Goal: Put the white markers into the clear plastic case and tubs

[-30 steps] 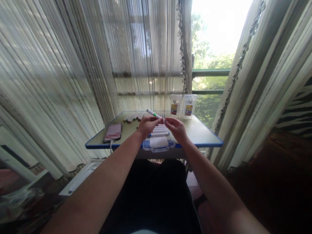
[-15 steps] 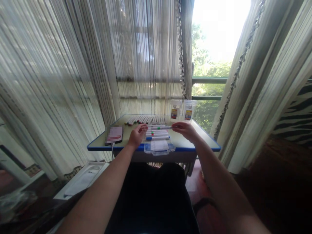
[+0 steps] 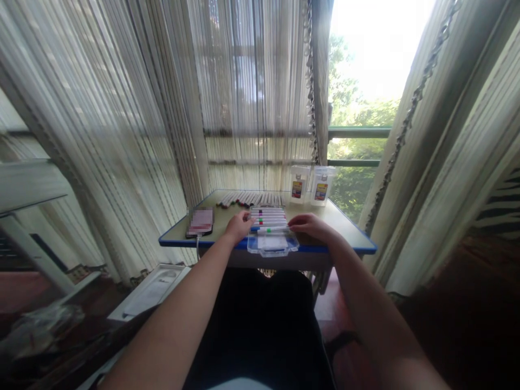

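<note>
A white marker with a green band [image 3: 278, 229] lies level over the front of a clear plastic marker case [image 3: 255, 250]. My right hand [image 3: 311, 226] is closed on the marker's right end. At the case's left edge, my left hand [image 3: 239, 227] is closed, its fingertips gripping the side beside the markers. Inside the case several white markers [image 3: 273, 215] lie in a stacked row, with purple, green and red bands showing. A blue marker cap [image 3: 254, 229] shows just left of the held marker. The open lid with a white card [image 3: 271, 242] extends toward me over the table's edge.
More white markers [image 3: 254, 199] with dark, red and green ends lie in a row behind the case. Two clear upright cases [image 3: 320, 190] with labels stand at the back right. A phone [image 3: 200, 221] with a cable rests on the left of the blue-edged table [image 3: 337, 222].
The green-banded marker has moved down toward me, from above the row to the front of the case. My left hand has left its end and moved to the case's edge. The view has shifted slightly.
</note>
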Tool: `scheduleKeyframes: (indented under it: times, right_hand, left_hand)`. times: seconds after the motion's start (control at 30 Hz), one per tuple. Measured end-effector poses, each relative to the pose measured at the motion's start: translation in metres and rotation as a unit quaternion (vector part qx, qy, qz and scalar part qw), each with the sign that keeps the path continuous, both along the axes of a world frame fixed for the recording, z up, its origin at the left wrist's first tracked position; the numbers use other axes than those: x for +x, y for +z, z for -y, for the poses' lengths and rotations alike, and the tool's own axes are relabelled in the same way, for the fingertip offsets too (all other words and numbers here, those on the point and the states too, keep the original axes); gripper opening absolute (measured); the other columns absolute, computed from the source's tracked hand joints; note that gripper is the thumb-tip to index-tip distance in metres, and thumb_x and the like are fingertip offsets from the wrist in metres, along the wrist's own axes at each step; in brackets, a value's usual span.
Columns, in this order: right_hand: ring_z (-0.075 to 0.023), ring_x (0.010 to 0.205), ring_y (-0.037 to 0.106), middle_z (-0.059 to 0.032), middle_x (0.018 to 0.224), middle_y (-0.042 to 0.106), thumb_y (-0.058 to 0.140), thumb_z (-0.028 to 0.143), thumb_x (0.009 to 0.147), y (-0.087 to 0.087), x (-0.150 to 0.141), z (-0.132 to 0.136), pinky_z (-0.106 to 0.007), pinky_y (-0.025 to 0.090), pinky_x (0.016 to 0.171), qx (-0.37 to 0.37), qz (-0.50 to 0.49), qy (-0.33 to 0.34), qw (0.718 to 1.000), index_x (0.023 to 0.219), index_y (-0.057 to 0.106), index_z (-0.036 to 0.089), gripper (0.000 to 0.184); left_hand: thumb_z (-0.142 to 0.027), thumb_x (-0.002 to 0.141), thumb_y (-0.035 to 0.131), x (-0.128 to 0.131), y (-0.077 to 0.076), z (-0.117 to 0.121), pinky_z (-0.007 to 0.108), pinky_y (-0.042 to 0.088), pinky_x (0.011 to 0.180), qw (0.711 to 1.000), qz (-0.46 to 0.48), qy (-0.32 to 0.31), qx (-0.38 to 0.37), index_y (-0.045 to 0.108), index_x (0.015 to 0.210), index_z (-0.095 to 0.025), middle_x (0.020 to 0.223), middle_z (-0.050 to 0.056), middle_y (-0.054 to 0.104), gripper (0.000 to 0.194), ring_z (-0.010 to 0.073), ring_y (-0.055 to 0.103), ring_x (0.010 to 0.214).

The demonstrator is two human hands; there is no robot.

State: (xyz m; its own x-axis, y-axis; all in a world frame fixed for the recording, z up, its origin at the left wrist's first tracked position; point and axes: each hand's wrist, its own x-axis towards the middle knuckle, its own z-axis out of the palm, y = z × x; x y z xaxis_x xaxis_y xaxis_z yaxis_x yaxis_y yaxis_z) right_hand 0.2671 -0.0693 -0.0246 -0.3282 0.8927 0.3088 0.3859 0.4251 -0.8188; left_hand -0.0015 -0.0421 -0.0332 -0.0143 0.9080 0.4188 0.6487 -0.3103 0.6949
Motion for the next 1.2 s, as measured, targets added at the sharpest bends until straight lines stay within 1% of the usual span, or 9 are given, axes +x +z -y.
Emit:
scheduleKeyframes:
  times: [0.13, 0.2, 0.4, 0.6, 0.73, 0.83, 0.93, 1.1, 1.2]
  right_hand:
    - [-0.0106, 0.059, 0.051, -0.0007, 0.070, 0.064, 0.070, 0.036, 0.066, -0.002, -0.001, -0.001, -0.024, 0.037, 0.057, -0.002, 0.033, 0.007, 0.999, 0.089, 0.072, 0.015, 0.031]
    - [-0.0099, 0.058, 0.049, -0.0001, 0.069, 0.062, 0.069, 0.036, 0.066, -0.003, -0.002, -0.002, -0.023, 0.036, 0.056, 0.000, 0.038, 0.005, 0.999, 0.089, 0.072, 0.015, 0.031]
    - [-0.0132, 0.065, 0.055, -0.0020, 0.072, 0.066, 0.067, 0.030, 0.066, -0.001, -0.004, 0.000, -0.025, 0.041, 0.063, 0.020, 0.022, 0.017, 0.999, 0.085, 0.072, 0.014, 0.025]
    - [-0.0179, 0.079, 0.061, -0.0041, 0.083, 0.071, 0.061, 0.023, 0.066, 0.000, -0.006, 0.003, -0.030, 0.045, 0.077, 0.018, -0.022, 0.024, 0.999, 0.080, 0.073, 0.016, 0.020]
    - [-0.0155, 0.070, 0.059, -0.0032, 0.078, 0.070, 0.062, 0.024, 0.065, 0.000, -0.006, 0.003, -0.027, 0.045, 0.067, 0.009, -0.007, 0.006, 1.000, 0.080, 0.074, 0.016, 0.021]
    - [-0.0121, 0.060, 0.053, -0.0021, 0.071, 0.068, 0.063, 0.028, 0.066, -0.001, -0.006, 0.003, -0.024, 0.041, 0.057, 0.006, 0.014, -0.004, 1.000, 0.085, 0.074, 0.015, 0.025]
    - [-0.0096, 0.054, 0.048, -0.0004, 0.065, 0.065, 0.064, 0.030, 0.066, 0.000, -0.006, 0.004, -0.023, 0.036, 0.052, 0.001, 0.026, -0.005, 1.000, 0.088, 0.074, 0.015, 0.028]
    - [-0.0124, 0.063, 0.054, -0.0030, 0.074, 0.068, 0.067, 0.030, 0.065, 0.001, -0.009, 0.004, -0.026, 0.041, 0.062, 0.024, 0.012, -0.001, 1.000, 0.084, 0.074, 0.015, 0.026]
    - [-0.0126, 0.064, 0.054, -0.0030, 0.075, 0.068, 0.069, 0.035, 0.065, 0.000, -0.012, 0.004, -0.027, 0.042, 0.064, 0.036, 0.023, 0.010, 0.999, 0.084, 0.075, 0.015, 0.028]
  left_hand:
    - [-0.034, 0.077, 0.058, 0.000, 0.002, 0.001, 0.030, 0.047, 0.087, 0.999, -0.026, 0.021, -0.008, 0.065, 0.102, -0.012, 0.104, 0.013, 0.068, 0.034, 0.0229, 0.063, 0.097]
    - [-0.034, 0.077, 0.058, 0.000, 0.002, 0.002, 0.029, 0.047, 0.086, 0.999, -0.031, 0.018, -0.007, 0.065, 0.103, -0.012, 0.105, 0.012, 0.068, 0.035, 0.0226, 0.063, 0.097]
    - [-0.034, 0.076, 0.057, 0.000, 0.001, 0.004, 0.030, 0.049, 0.084, 1.000, -0.021, 0.002, 0.009, 0.066, 0.103, -0.013, 0.098, 0.010, 0.070, 0.035, 0.0213, 0.065, 0.090]
    - [-0.035, 0.075, 0.058, 0.000, 0.001, 0.004, 0.029, 0.049, 0.082, 1.000, -0.017, -0.021, 0.012, 0.066, 0.104, -0.012, 0.099, 0.010, 0.070, 0.037, 0.0208, 0.064, 0.089]
    - [-0.036, 0.074, 0.059, 0.000, 0.001, 0.006, 0.031, 0.049, 0.082, 0.999, -0.003, -0.030, 0.020, 0.067, 0.101, -0.013, 0.096, 0.010, 0.070, 0.036, 0.0215, 0.064, 0.088]
    - [-0.035, 0.074, 0.060, 0.000, 0.001, 0.007, 0.032, 0.049, 0.082, 1.000, -0.004, -0.024, 0.019, 0.067, 0.102, -0.013, 0.097, 0.011, 0.071, 0.036, 0.0227, 0.065, 0.087]
    - [-0.033, 0.075, 0.060, 0.001, 0.002, 0.008, 0.033, 0.049, 0.083, 1.000, -0.004, -0.029, 0.005, 0.066, 0.105, -0.012, 0.101, 0.012, 0.070, 0.038, 0.0236, 0.065, 0.091]
    - [-0.024, 0.074, 0.061, 0.002, 0.006, 0.009, 0.032, 0.045, 0.094, 0.998, 0.053, -0.012, -0.008, 0.067, 0.105, -0.013, 0.109, 0.012, 0.068, 0.033, 0.0233, 0.062, 0.105]
    - [-0.022, 0.076, 0.059, 0.003, 0.008, 0.010, 0.030, 0.045, 0.094, 0.997, 0.071, -0.016, -0.016, 0.066, 0.107, -0.012, 0.111, 0.012, 0.067, 0.033, 0.0220, 0.061, 0.107]
